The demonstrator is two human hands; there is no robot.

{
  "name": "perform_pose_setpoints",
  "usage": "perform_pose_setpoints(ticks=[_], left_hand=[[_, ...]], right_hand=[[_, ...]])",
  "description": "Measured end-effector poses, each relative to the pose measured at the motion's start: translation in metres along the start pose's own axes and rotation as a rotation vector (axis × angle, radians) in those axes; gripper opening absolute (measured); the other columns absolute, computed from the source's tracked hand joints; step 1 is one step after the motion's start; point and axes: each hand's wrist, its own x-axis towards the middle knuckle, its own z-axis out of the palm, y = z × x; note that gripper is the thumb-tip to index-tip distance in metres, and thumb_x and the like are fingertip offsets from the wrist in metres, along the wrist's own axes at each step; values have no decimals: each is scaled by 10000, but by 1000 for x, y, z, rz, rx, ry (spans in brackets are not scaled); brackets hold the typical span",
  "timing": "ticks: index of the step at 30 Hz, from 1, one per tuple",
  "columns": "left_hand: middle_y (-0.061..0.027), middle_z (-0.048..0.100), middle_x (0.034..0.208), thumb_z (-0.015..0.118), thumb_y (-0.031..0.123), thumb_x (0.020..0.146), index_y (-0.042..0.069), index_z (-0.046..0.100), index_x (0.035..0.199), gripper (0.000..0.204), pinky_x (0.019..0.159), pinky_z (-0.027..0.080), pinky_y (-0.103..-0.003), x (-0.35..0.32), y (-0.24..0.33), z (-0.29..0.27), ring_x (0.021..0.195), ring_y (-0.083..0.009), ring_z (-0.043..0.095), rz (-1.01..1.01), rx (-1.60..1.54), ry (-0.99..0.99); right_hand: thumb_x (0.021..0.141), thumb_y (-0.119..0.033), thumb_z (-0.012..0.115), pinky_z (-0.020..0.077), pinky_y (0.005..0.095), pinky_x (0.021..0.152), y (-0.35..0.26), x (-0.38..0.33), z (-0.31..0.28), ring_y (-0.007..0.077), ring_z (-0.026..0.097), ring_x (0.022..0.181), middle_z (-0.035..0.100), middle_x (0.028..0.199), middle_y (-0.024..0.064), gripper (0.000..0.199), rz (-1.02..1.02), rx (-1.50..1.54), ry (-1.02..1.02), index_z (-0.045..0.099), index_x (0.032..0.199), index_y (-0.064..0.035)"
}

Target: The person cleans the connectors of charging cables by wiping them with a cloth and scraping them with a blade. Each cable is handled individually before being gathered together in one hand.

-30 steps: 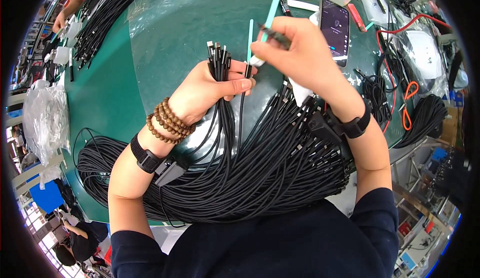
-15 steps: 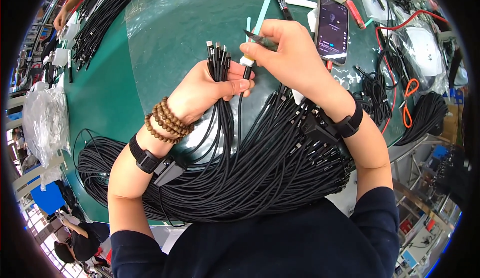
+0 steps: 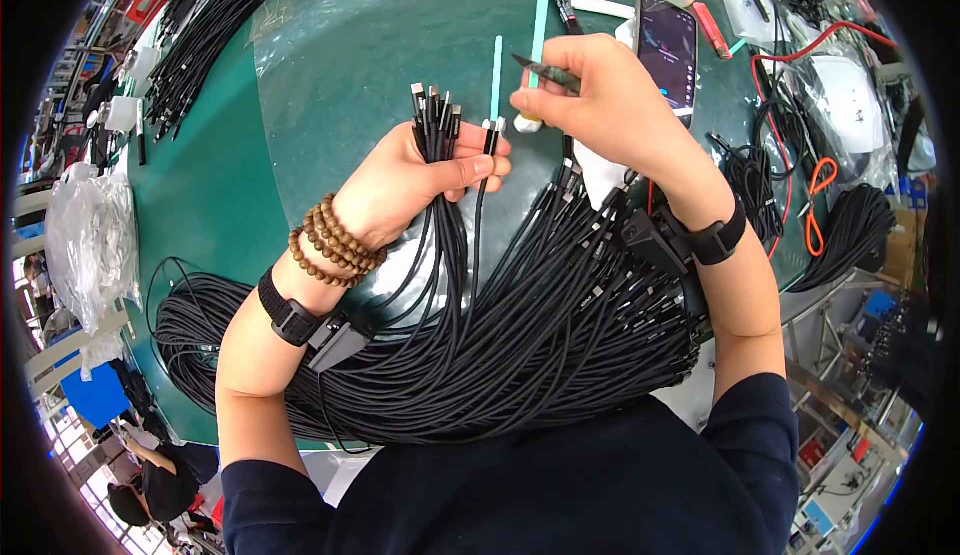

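Both hands meet over the middle of the green bench, forearms rising from the lower edge and angling inward; the left hand, palm turned up and wrist bent back, is closed round a small bunch of black cables, thumb pressed across them so their metal plug ends stand upright above the fingers, one further cable pinched at the thumb tip; the right hand, knuckles up and wrist cocked toward the left, has its fingers drawn together on dark tweezers, whose tips point left, close to a teal swab stick standing just above the left thumb; whether the same hand also holds that stick cannot be told. Largest of all, a great heap of black cables lies across the near edge of the bench and over the lap, passing under both forearms; a clear plastic sheet covers the bench centre beneath the hands; a smartphone with a dark screen lies just beyond the right hand; a beaded wooden bracelet wraps the left wrist, with a black band farther up that arm; another black band circles the right wrist.
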Motion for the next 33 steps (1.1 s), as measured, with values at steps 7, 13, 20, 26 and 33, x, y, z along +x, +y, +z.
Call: perform_pose_setpoints(ticks=[7,13,20,26,33], left_hand=[[-59,686,948,626,73,869,-14,628,1089,237,661,422,-205,0,-1,0,820,-87,619,-1,-9,-21],[-45,635,948,661,79,851,-3,606,1086,255,635,401,-198,-3,6,1,803,-100,592,19,-35,-18],[-48,588,957,732,71,793,36,588,907,187,611,393,-217,-16,16,1,764,-107,564,47,-98,70],[-66,580,969,749,80,782,44,560,833,199,605,394,-225,-21,20,-2,760,-117,564,69,-103,67],[-63,576,949,749,88,784,43,551,820,206,604,397,-225,-22,22,0,747,-117,559,63,-90,68]], right_hand=[[815,-126,681,406,280,530,6,2,8,69,519,585,565,606,20,178,-183,13,142,623,773,37],[856,-130,635,414,287,534,12,2,6,76,531,600,565,606,23,162,-60,-345,125,632,810,25],[877,-107,611,415,273,514,-20,-15,4,110,530,609,580,659,34,146,-122,97,193,625,814,25],[850,-60,641,415,239,507,-30,-20,7,102,533,625,602,734,45,95,-302,74,260,623,820,29],[860,-74,643,397,215,518,-26,-17,9,68,520,641,592,703,23,118,-275,157,154,626,805,30]])
